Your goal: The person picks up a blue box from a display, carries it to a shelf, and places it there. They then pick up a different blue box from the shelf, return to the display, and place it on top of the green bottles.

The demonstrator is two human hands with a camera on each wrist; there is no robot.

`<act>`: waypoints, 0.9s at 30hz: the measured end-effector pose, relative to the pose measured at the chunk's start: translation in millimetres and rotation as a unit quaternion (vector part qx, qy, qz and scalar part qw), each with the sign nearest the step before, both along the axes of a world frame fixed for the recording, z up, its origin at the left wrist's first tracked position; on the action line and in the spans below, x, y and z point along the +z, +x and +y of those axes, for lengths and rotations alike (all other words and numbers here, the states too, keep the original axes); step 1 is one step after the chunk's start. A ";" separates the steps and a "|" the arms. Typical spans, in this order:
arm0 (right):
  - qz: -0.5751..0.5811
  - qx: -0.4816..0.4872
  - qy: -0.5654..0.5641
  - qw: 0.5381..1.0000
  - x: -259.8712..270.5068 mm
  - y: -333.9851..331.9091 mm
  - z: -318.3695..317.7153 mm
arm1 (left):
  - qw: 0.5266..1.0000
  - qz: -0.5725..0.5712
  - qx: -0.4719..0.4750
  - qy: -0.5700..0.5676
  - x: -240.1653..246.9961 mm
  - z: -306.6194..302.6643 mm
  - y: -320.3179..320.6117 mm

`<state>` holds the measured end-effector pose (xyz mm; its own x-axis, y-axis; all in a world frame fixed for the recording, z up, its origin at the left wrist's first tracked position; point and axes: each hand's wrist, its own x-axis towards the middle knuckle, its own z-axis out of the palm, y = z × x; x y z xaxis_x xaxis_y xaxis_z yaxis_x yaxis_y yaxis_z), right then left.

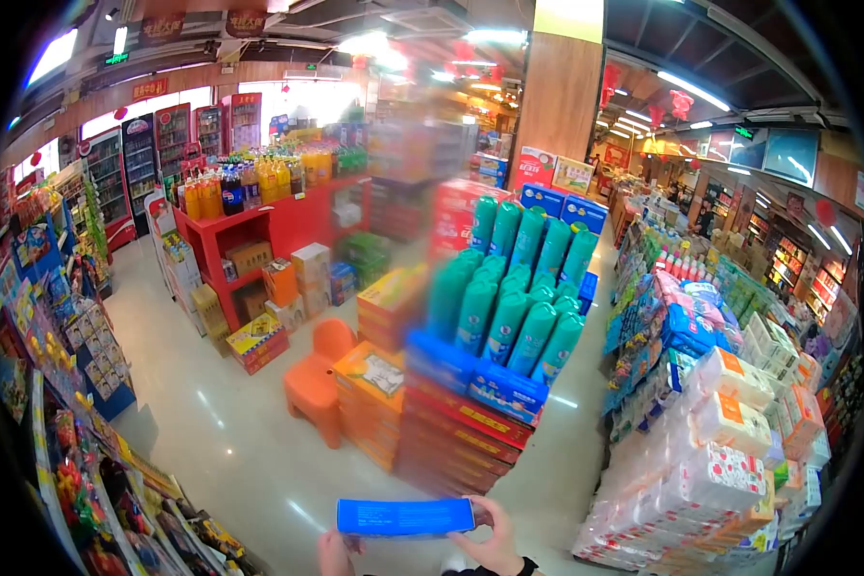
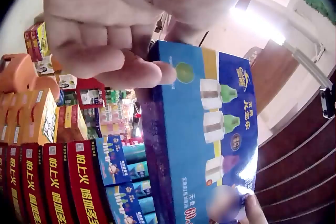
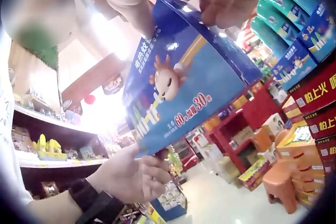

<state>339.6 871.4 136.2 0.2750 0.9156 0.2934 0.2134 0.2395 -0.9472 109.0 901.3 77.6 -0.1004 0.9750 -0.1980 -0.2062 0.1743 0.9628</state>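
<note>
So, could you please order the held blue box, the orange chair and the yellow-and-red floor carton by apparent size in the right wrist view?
1. Blue box, nearest the camera
2. Orange chair
3. Yellow-and-red carton

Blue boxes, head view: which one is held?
The blue box at the bottom, gripped by the left hand and right hand; the other blue boxes sit around the teal containers.

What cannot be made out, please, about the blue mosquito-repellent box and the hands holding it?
Head view: print on the blue mosquito-repellent box is too small to read; the bottom edge cuts off part of the left hand.
Left wrist view: part of the box's front is blurred; the bottom edge cuts off most of the right hand.
Right wrist view: the right hand covers part of the box.
</note>
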 end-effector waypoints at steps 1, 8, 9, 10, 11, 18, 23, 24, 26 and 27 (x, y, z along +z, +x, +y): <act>0.028 0.014 -0.042 0.999 0.0 0.8 10.4 | 1.000 -0.003 0.003 0.010 -3.6 12.0 -0.1; -0.071 -0.020 0.099 0.992 -15.5 23.0 113.6 | 0.999 0.032 0.028 0.012 -7.3 108.6 27.4; -0.051 -0.013 0.095 0.994 -19.0 29.4 127.8 | 0.998 0.049 0.029 0.016 -1.6 121.3 33.4; -0.031 -0.006 0.096 0.995 -19.3 35.9 143.6 | 0.998 0.048 0.019 0.018 7.4 136.6 39.7; -0.045 -0.016 0.110 0.993 -16.4 42.1 161.2 | 0.999 0.046 0.010 0.025 20.3 156.8 47.1; -0.119 -0.077 0.180 0.973 -11.4 81.7 245.8 | 0.995 0.042 -0.023 0.088 27.8 300.9 87.7; -0.140 -0.152 0.160 0.965 5.1 91.9 287.4 | 0.992 -0.023 -0.028 0.118 5.3 365.8 117.9; -0.147 -0.165 0.157 0.963 4.5 95.4 295.9 | 0.991 -0.007 -0.013 0.135 1.8 380.0 129.0; -0.161 -0.192 0.154 0.956 0.6 96.4 310.6 | 0.990 0.004 -0.069 0.123 -16.0 406.2 127.3; -0.171 -0.211 0.136 0.953 -1.3 94.9 317.0 | 0.986 -0.002 -0.138 0.092 -22.5 422.6 121.9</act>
<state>434.5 1188.4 134.9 0.4470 0.6221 0.6427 0.6297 0.2914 -0.7201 230.9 1323.9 55.1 0.1737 0.9847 -0.0142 -0.1799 0.0459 0.9826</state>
